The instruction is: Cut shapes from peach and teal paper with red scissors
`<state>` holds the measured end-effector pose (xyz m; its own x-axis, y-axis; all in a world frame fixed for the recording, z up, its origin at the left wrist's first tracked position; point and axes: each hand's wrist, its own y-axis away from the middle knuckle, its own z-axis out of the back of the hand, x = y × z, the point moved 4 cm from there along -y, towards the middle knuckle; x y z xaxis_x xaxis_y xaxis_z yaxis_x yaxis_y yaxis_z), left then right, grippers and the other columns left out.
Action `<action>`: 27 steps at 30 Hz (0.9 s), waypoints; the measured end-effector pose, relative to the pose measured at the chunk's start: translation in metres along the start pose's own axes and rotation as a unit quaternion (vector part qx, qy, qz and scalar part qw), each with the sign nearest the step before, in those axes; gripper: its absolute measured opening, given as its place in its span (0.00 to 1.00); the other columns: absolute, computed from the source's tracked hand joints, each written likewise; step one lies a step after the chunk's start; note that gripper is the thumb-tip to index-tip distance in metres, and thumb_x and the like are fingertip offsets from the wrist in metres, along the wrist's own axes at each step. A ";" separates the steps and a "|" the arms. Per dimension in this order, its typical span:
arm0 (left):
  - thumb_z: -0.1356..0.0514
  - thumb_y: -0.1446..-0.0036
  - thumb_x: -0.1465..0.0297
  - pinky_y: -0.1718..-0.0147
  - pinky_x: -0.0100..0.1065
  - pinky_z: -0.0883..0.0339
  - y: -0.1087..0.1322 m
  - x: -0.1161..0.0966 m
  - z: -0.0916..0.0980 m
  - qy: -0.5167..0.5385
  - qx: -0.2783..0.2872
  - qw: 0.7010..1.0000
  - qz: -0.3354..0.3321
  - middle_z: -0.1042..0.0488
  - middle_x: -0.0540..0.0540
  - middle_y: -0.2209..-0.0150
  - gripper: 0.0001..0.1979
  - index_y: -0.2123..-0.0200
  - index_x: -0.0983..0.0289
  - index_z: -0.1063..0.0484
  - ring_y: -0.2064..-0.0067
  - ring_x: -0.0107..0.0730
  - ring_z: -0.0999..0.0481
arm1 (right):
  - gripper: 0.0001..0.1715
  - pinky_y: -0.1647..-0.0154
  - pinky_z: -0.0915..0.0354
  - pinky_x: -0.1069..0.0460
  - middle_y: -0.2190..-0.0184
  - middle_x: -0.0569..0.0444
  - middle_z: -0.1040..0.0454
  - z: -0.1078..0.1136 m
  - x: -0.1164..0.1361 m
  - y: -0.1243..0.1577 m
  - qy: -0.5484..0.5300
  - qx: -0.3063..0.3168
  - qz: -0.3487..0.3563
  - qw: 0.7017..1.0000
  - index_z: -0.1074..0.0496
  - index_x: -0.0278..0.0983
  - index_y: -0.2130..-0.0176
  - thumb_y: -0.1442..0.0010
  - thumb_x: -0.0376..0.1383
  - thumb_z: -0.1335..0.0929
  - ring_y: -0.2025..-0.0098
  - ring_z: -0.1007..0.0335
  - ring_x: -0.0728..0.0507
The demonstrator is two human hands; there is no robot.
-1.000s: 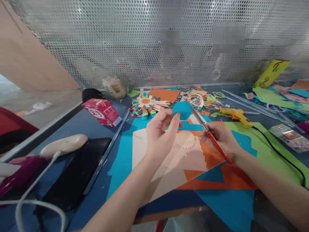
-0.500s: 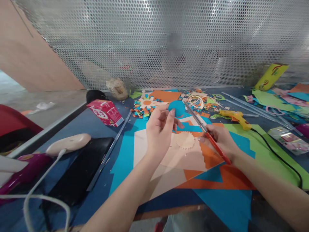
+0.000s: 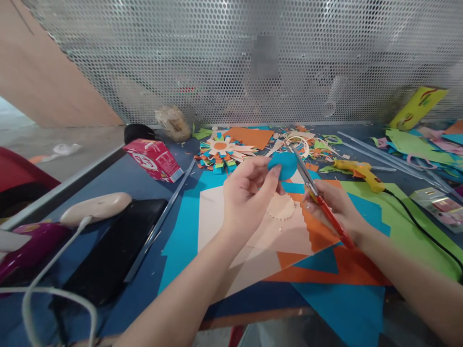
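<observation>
Right hand: the right hand (image 3: pixel 334 207) has its fingers closed around the long red-handled metal scissors (image 3: pixel 328 212), blades pointing up and away.
Left hand: the left hand (image 3: pixel 248 195) pinches the small round blue paper disc (image 3: pixel 285 166) between thumb and fingers.
Blue disc: held up above the sheets, its right edge just beside the blades – touching or apart, I cannot tell.
Careful trimming: best to turn the disc into the blades, pinch well inside the rim, and take short snips.
Blue table: overlapping sheets, with a toothed cream paper circle (image 3: pixel 281 207) on top; farther back, a yellow glue gun (image 3: pixel 356 169) and a fringed multicoloured paper flower (image 3: pixel 220 148).
Metal panel: a perforated grey screen (image 3: pixel 202 62) behind the table – shapes beyond it are blurred.
</observation>
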<state>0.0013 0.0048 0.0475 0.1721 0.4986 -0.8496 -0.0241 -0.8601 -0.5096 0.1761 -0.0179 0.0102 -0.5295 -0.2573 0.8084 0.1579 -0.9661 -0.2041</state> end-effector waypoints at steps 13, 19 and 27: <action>0.36 0.45 0.69 0.80 0.24 0.30 0.000 -0.001 -0.002 0.022 0.006 1.000 0.000 0.29 0.45 0.81 0.07 0.73 0.63 0.31 0.80 0.22 0.26 | 0.22 0.79 0.49 0.52 0.78 0.59 0.40 0.001 -0.002 0.002 -0.008 0.010 -0.029 1.000 0.38 0.40 0.72 0.48 0.53 0.31 0.78 0.47 0.49; 0.36 0.45 0.68 0.80 0.25 0.30 -0.001 -0.001 -0.001 0.010 0.007 1.000 -0.007 0.29 0.45 0.81 0.08 0.73 0.63 0.32 0.81 0.23 0.26 | 0.19 0.79 0.52 0.53 0.80 0.61 0.43 0.000 -0.002 0.002 -0.009 0.018 -0.027 0.999 0.38 0.40 0.71 0.46 0.52 0.32 0.79 0.50 0.50; 0.35 0.46 0.67 0.81 0.24 0.31 -0.002 -0.001 0.001 -0.002 -0.011 0.999 -0.043 0.31 0.44 0.82 0.09 0.72 0.63 0.31 0.81 0.23 0.25 | 0.24 0.79 0.52 0.52 0.80 0.59 0.41 0.001 -0.001 -0.001 0.037 0.009 -0.030 0.999 0.41 0.40 0.75 0.47 0.55 0.33 0.79 0.47 0.49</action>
<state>-0.0001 0.0065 0.0496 0.1691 0.5709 -0.8034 0.0132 -0.8164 -0.5773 0.1775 -0.0167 0.0105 -0.5979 -0.1998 0.7762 0.1389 -0.9796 -0.1451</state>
